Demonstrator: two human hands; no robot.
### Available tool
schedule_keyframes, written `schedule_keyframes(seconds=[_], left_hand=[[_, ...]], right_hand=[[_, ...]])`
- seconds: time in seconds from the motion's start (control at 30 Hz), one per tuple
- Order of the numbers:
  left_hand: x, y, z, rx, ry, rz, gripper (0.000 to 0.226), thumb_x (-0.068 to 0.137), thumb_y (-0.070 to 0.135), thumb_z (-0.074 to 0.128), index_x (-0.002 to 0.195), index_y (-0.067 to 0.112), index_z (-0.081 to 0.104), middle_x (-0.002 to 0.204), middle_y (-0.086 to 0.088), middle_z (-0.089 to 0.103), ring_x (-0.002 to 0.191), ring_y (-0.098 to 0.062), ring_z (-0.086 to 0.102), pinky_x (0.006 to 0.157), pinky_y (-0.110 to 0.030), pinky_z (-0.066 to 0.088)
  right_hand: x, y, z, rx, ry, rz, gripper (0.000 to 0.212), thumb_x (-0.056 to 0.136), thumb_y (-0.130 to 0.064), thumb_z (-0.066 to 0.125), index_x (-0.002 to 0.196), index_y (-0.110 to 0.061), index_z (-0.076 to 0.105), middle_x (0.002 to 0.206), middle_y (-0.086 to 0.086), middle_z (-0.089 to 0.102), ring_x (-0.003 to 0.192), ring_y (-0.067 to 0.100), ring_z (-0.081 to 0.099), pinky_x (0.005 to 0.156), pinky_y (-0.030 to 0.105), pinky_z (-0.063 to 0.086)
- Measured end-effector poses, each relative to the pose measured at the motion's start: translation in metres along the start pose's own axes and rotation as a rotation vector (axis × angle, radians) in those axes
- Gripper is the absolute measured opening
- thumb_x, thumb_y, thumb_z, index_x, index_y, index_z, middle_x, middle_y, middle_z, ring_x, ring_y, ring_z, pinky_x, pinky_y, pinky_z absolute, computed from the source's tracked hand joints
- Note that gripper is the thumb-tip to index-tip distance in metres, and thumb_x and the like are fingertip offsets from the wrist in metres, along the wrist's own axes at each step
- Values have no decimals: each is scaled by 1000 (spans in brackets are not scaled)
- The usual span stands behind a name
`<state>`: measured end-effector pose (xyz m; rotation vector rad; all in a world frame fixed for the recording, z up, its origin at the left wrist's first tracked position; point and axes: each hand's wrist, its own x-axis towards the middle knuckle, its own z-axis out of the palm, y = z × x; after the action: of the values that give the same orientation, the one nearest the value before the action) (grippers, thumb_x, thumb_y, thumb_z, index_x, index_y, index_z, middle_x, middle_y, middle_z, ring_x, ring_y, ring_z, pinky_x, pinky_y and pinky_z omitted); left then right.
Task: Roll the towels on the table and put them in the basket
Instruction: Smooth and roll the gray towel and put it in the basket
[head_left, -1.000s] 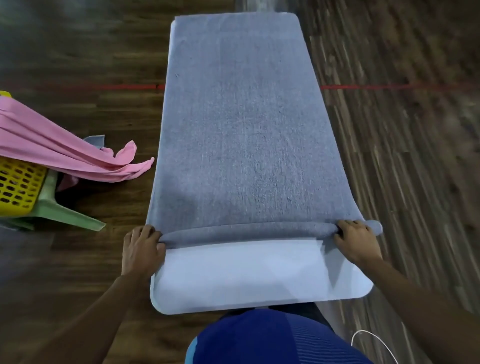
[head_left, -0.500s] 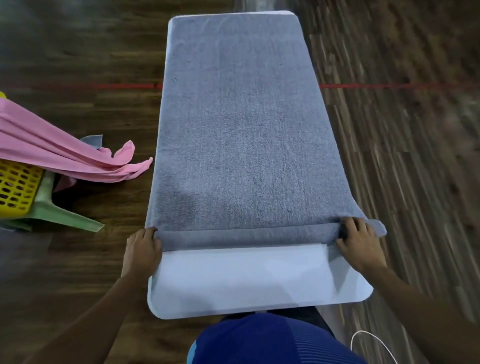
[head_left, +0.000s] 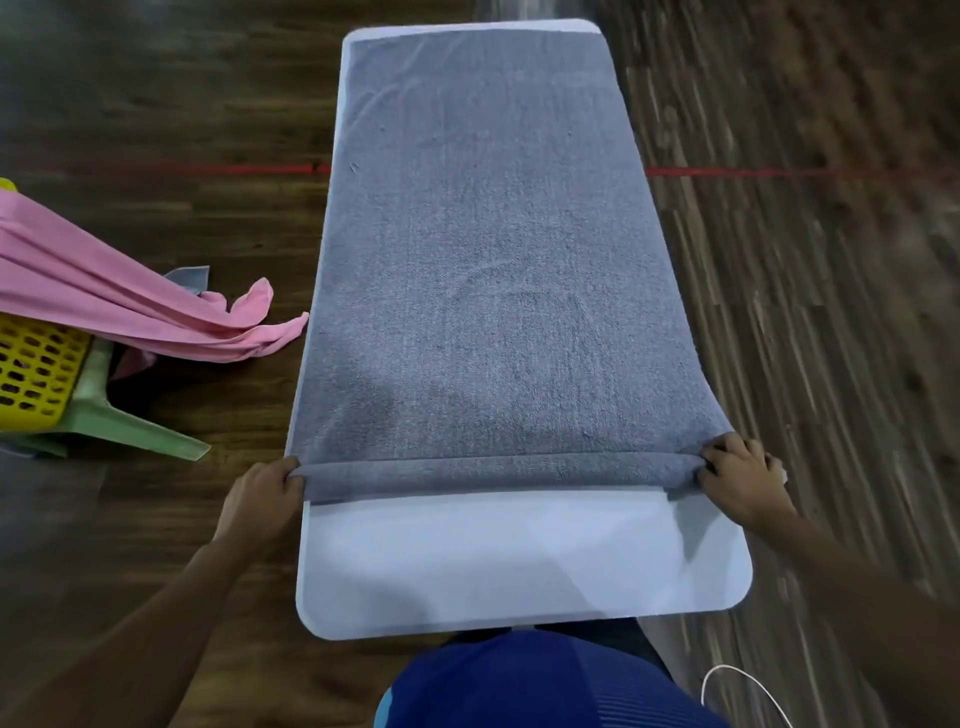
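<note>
A grey towel (head_left: 488, 291) lay flat along the white table (head_left: 519, 566), covering all of it but the near end. Its near edge was turned up into a thin roll running across the table's width. The left hand (head_left: 260, 499) gripped the roll's left end, fingers curled over it at the table's edge. The right hand (head_left: 743, 483) gripped the right end the same way, fingers bent onto the cloth.

To the left, well apart from the table, a yellow basket (head_left: 36, 369) with a slotted wall sat on a green stool (head_left: 119, 421). Only a corner of the basket showed, and its inside could not be seen. A pink towel (head_left: 104, 301) was draped over its rim, unrolled, its loose end trailing out toward the table and stopping just beside the table's left edge. A scrap of grey-blue cloth (head_left: 192, 275) peeked out from behind the pink towel. The floor (head_left: 805, 312) was dark wood, crossed by a red line (head_left: 727, 172).
</note>
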<state>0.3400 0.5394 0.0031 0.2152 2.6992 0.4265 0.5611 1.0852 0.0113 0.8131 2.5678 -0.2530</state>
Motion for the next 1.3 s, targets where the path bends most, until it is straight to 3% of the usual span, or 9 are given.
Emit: schedule_keyframes(seconds=[0.17,0.37,0.6,0.7,0.77,0.87,0.97,1.13,1.3], left_hand=[[16,8,-2,-461,103,-250,12,87,12,63,99,14,63,88,-5,65,78,-23,61,63,-30,48],[25,0,6,-666,169,-488,30,82,19,73,109,8,68,102,-14,68,88,-27,62,78,-38,53],[20,5,5,-1163,81,-697,12,84,9,68,95,4,65,87,-12,66,72,-20,62,47,-20,53],[24,1,3,-963,84,-653,30,82,15,72,107,-1,64,93,-18,66,68,-23,60,46,-22,52],[21,5,1,-518,173,-542,33,81,24,71,109,7,62,103,-18,65,85,-30,60,68,-38,57],[4,22,8,-80,432,-75,26,83,16,60,106,4,60,105,-20,59,99,-39,52,85,-52,42],[-14,35,19,111,305,355,36,76,22,53,107,6,64,104,-12,61,96,-32,55,84,-48,44],[-13,31,28,131,198,280,46,76,2,63,122,4,61,119,-15,61,112,-34,53,96,-50,45],[1,44,7,178,157,231,27,76,23,45,83,12,69,83,-7,69,82,-28,59,81,-46,44]], right_hand=[[4,3,-6,219,124,116,36,79,-27,66,112,-19,54,118,8,55,116,33,47,101,49,28],[-10,-2,9,-22,371,-83,36,69,-9,73,101,-14,57,104,11,51,98,37,48,89,53,35],[-11,-2,14,-31,323,-110,45,72,-5,66,113,-18,55,116,4,55,112,29,50,97,50,34],[-3,-2,11,-4,361,-123,33,78,-1,62,106,-18,57,105,3,60,106,29,55,96,49,33],[2,-1,9,15,346,-136,32,78,0,62,104,-18,58,102,3,61,105,30,56,95,50,34],[5,0,8,45,308,-136,34,76,1,62,105,-16,59,104,5,63,106,32,57,96,49,35],[6,-2,7,65,282,-129,37,75,2,62,108,-15,60,107,7,63,107,34,56,95,49,35],[5,-1,6,72,282,-150,37,77,-4,59,112,-15,62,107,8,64,106,36,57,95,48,36],[6,-4,-6,-42,162,-56,26,90,-26,44,105,-25,66,108,0,66,111,24,53,106,44,22]])
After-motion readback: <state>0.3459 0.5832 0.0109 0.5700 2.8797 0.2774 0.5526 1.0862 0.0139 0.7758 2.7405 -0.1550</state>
